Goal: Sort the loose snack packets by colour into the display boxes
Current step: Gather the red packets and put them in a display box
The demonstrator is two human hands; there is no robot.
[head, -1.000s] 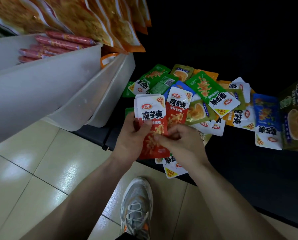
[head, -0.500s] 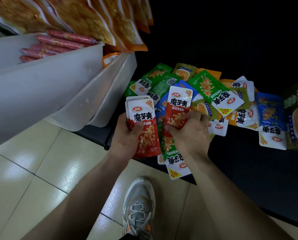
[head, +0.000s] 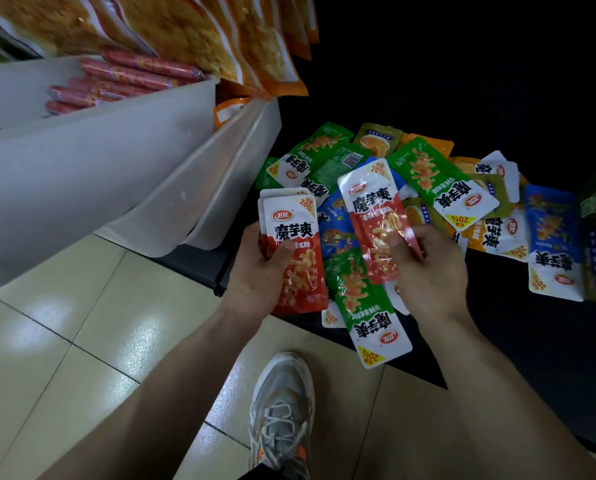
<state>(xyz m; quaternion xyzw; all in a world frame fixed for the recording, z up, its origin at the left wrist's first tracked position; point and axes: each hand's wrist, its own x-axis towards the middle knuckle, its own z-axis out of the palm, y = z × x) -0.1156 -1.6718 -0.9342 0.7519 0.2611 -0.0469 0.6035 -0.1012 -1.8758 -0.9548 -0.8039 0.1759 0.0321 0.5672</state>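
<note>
A person's left hand [head: 260,277] grips a small stack of red packets [head: 294,233], apparently gathering one colour, while the right hand [head: 431,271] pinches another red packet [head: 372,206] over the mixed pile [head: 428,174] on the dark shelf [head: 531,341]

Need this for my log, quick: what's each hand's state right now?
Left hand: closed, holding a stack of red packets.
Right hand: closed, pinching a single red packet.
</note>
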